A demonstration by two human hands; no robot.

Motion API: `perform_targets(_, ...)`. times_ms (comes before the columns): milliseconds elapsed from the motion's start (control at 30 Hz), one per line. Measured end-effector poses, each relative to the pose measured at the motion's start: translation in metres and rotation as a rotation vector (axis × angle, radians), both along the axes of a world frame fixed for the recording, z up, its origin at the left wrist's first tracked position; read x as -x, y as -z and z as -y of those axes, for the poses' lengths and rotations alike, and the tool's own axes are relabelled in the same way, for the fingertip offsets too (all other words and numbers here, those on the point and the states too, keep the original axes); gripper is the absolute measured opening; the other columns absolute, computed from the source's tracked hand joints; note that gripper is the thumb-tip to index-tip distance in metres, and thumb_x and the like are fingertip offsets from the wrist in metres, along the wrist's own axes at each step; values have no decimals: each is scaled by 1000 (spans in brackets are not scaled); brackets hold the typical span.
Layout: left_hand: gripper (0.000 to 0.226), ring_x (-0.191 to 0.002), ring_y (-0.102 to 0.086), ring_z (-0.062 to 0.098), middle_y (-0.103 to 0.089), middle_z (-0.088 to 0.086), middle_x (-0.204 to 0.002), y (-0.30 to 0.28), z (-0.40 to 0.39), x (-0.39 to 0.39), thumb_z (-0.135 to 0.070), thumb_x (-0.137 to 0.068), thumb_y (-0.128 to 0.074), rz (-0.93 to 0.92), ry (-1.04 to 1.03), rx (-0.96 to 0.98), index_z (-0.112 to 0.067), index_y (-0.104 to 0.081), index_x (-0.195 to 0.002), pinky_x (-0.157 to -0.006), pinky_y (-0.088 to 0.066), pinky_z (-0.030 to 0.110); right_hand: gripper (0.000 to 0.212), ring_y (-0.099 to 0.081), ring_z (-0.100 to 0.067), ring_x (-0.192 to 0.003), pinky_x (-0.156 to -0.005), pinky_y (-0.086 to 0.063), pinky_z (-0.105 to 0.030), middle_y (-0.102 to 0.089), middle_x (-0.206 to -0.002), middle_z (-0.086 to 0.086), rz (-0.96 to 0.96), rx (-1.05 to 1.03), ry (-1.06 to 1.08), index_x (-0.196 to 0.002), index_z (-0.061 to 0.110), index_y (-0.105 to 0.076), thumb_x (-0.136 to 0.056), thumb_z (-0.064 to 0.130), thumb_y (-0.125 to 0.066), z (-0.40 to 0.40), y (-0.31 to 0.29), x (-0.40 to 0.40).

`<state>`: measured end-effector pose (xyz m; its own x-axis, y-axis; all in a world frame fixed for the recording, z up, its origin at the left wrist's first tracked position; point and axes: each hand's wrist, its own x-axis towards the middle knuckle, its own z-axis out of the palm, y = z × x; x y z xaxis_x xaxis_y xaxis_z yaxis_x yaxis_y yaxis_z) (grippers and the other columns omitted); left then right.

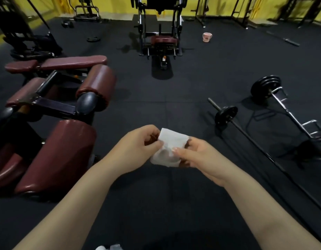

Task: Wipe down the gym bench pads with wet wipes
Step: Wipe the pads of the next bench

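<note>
Bench pads (53, 156), maroon, fill the left of the frame, unwiped. At lower centre, left hand (138, 147) and right hand (194, 156) each pinch an edge of the wet wipe (169, 147), apparently unfolding it. Next: carry it leftward onto the nearest pad.

Bench pads (55, 156): glossy maroon vinyl; wipe (171, 141): thin white cloth; floor (174, 98): matt black rubber; barbell (246, 130): metal.
</note>
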<state>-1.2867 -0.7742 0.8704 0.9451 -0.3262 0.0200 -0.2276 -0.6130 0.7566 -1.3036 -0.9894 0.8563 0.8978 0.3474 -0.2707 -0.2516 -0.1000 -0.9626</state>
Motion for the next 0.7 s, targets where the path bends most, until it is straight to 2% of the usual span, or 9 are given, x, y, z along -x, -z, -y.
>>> perform_targets(67, 4, -69, -64, 5, -68, -15, -77, -6, 15, -11, -38, -92, -58, 9, 1, -29, -40, -57, -88, -65, -54, 37, 28, -72, -20, -94, -75, -59, -30, -74, -105, -4, 9, -12, 30, -117, 14, -64, -89, 16, -69, 16, 1, 3)
perform_targets(133, 10, -59, -57, 2, -65, -18, -70, -15, 27, -23, -39, -93, -56, 14, 55, -112, -39, -53, -84, -55, -44, 31, 13, -72, -21, -77, -65, -57, -28, -75, -89, -7, 66, -7, 128, -103, 9, -66, -90, 10, -67, 29, 1, 0)
perform_targets(200, 11, -54, -54, 1, -63, -18, -69, -28, 35, -37, -40, -94, -56, 1, 145, -200, -36, -51, -84, -53, -39, 24, 6, -68, -19, -68, -59, -55, -28, -72, -79, -6, 106, -52, 223, -95, 11, -66, -91, 7, -65, 39, 0, -7)
perform_targets(267, 6, -65, -60, -2, -68, -21, -78, -43, 42, -52, -34, -94, -59, -18, 227, -215, -37, -54, -93, -58, -43, 21, 14, -66, -17, -67, -57, -54, -28, -71, -79, -7, 126, -110, 277, -91, 21, -67, -91, 8, -64, 45, 0, -17)
perform_targets(367, 21, -84, -64, -2, -71, -20, -91, -60, 49, -74, -20, -94, -61, -36, 309, -154, -40, -61, -98, -71, -48, 13, 18, -67, -17, -73, -59, -54, -28, -71, -88, -7, 106, -220, 318, -90, 21, -69, -93, 6, -61, 48, 1, -34)
perform_targets(467, 31, -81, -62, -3, -68, -23, -90, -63, 52, -93, -13, -92, -59, -3, 317, -172, -42, -68, -88, -69, -43, 8, 26, -70, -16, -79, -62, -54, -27, -73, -93, -5, 33, -291, 384, -88, 18, -72, -95, 2, -52, 45, 1, -54)
perform_targets(533, 37, -75, -61, 1, -66, -25, -89, -60, 51, -107, -11, -91, -56, 20, 307, -200, -45, -70, -85, -64, -44, 11, 29, -71, -17, -80, -64, -54, -28, -71, -96, -9, -22, -343, 413, -86, 15, -72, -95, 5, -47, 41, 0, -70)
perform_targets(600, 37, -77, -64, 8, -68, -23, -92, -59, 48, -120, -14, -91, -55, 29, 286, -216, -47, -71, -87, -69, -52, 24, 20, -71, -21, -83, -66, -56, -33, -70, -100, -11, -112, -441, 457, -92, 11, -72, -94, 19, -54, 37, -1, -90)
perform_targets(700, 33, -87, -67, 13, -69, -16, -99, -64, 37, -144, -18, -93, -56, 36, 272, -227, -47, -72, -93, -84, -55, 38, 43, -71, -24, -90, -74, -56, -37, -72, -107, -12, -243, -504, 403, -112, 8, -67, -88, 43, -66, 31, -3, -122)
